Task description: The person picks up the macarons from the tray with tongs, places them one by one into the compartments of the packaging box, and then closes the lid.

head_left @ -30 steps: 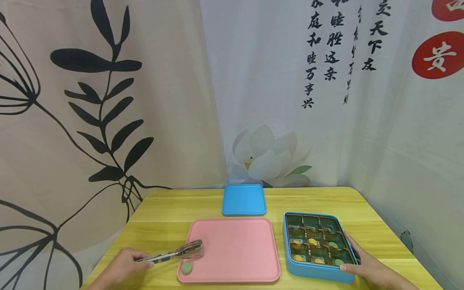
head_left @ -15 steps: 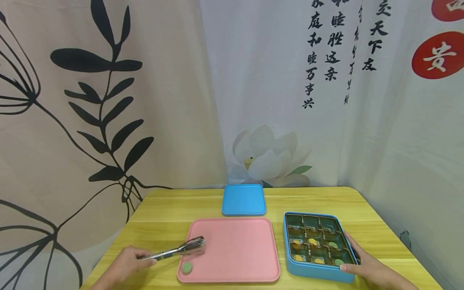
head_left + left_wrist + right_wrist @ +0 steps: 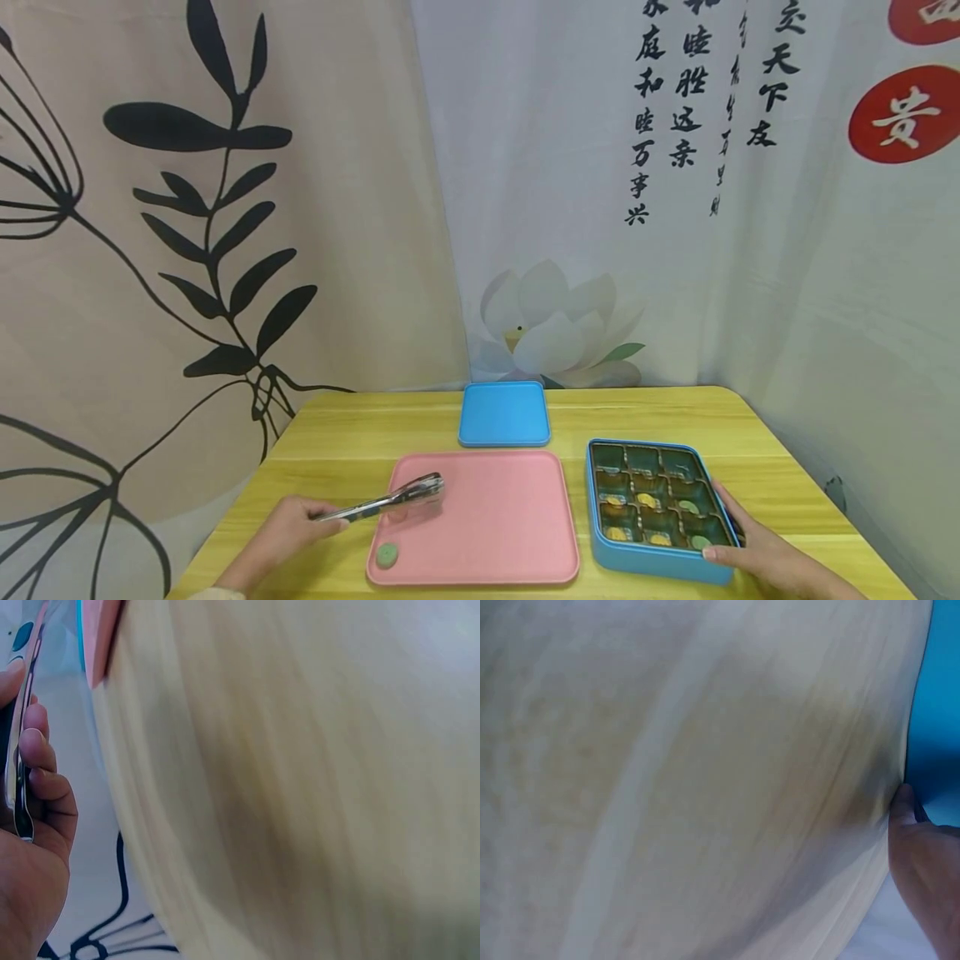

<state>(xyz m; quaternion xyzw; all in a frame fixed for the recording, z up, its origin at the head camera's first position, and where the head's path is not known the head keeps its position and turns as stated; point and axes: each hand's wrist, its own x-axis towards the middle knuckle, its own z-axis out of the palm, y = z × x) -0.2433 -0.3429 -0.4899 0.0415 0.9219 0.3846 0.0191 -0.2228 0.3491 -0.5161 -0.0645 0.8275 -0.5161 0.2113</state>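
My left hand (image 3: 288, 533) grips metal tongs (image 3: 382, 504) by the handle end; their tips hang over the left part of the pink tray (image 3: 502, 517). In the left wrist view, the fingers curl around the tongs' handle (image 3: 22, 750). A small green round piece (image 3: 387, 555) lies at the tray's near left corner. Another small, pale orange piece (image 3: 397, 515) shows partly hidden under the tongs. My right hand (image 3: 757, 550) holds the near right corner of a blue box (image 3: 652, 560), thumb at the front, fingers along the right side. Yellow and green pieces sit in several of its dark compartments.
A small blue tray (image 3: 505, 414) stands behind the pink one, close to the table's (image 3: 360, 425) far edge. Behind the table hangs a printed curtain (image 3: 360, 208) with leaves and writing. The box stands a little right of the pink tray.
My left hand has moved the tongs right and slightly away, farther over the pink tray, exposing part of the pale orange piece. The right hand and box have stayed still.
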